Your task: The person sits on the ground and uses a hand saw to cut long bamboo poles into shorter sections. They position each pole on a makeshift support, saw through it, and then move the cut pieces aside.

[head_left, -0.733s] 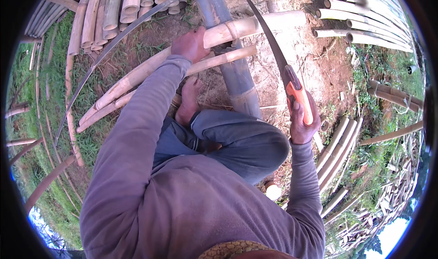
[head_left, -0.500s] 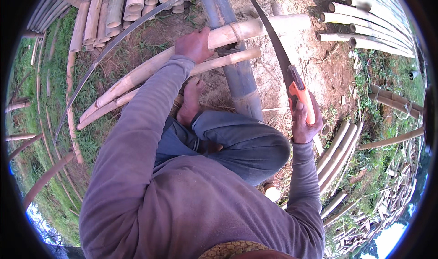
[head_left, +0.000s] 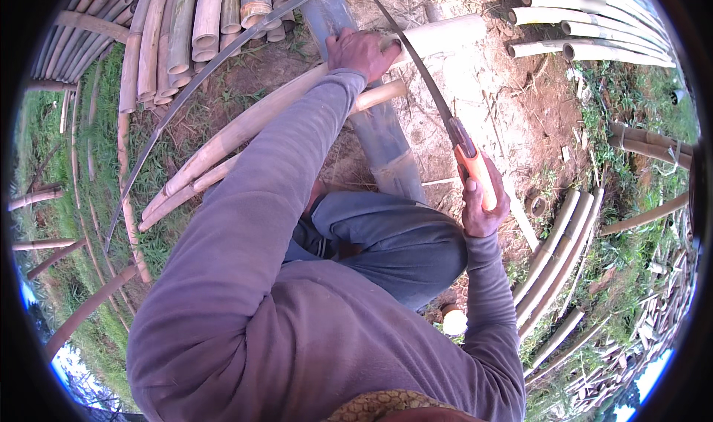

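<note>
Left hand [head_left: 362, 55] clasps thick pale bamboo pole [head_left: 445, 36]; right hand [head_left: 486, 212] grips curved orange-handled saw [head_left: 462, 136], open brown soil [head_left: 538, 110] rightward.

Thick pole [head_left: 260, 114] partly hidden behind left hand [head_left: 362, 54].

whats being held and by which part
The right hand holds a curved dark-bladed saw by its orange handle; the left hand lies over a thick pale bamboo pole, grip unclear.
</note>
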{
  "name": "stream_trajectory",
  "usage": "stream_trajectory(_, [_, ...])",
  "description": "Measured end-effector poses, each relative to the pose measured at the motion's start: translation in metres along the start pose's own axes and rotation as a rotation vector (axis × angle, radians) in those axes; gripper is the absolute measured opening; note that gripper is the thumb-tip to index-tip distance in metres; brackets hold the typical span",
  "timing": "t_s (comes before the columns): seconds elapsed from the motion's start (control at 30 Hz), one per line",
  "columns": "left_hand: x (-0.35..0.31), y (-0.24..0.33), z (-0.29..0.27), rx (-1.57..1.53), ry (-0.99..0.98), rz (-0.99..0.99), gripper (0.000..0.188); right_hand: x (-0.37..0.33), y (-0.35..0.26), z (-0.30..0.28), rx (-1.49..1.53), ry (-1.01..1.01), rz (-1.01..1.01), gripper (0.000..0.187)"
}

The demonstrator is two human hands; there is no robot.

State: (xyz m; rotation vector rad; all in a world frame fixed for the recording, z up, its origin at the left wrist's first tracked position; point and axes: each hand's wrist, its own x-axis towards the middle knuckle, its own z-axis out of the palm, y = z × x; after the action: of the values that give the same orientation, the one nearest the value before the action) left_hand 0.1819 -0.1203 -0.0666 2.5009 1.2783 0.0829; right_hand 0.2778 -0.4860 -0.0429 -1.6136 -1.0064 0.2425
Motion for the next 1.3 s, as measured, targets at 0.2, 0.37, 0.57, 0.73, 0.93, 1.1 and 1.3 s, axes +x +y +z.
stream_trajectory(0.2, [-0.009,0.004,-0.005,0.035,0.09,-0.021,0.065,0.011,-0.012,0.004,-0.097,-0.037,-0.139,0.047])
stream_trajectory(0.37, [-0.011,-0.003,0.001,0.035,0.123,-0.016,0.065,-0.003,-0.014,-0.016,0.043,-0.101,0.157,0.049])
stream_trajectory(0.57, [-0.014,0.009,-0.009,0.029,0.089,-0.025,0.066,0.007,0.001,-0.005,0.097,-0.032,0.098,0.048])
stream_trajectory(0.73, [-0.01,0.003,-0.004,0.037,0.125,-0.007,0.069,0.063,-0.019,0.047,0.063,-0.04,0.058,0.042])
stream_trajectory(0.93, [-0.009,0.003,-0.011,-0.015,0.002,-0.031,0.069,-0.018,-0.038,-0.022,0.038,-0.025,0.143,0.048])
stream_trajectory(1.1, [-0.016,0.003,-0.004,0.038,0.099,0.022,0.062,0.016,-0.026,0.018,-0.034,-0.031,0.045,0.045])
stream_trajectory(1.3, [-0.042,-0.043,-0.007,-0.402,0.259,0.099,0.063,0.07,-0.034,0.065,0.178,-0.017,0.138,0.04])
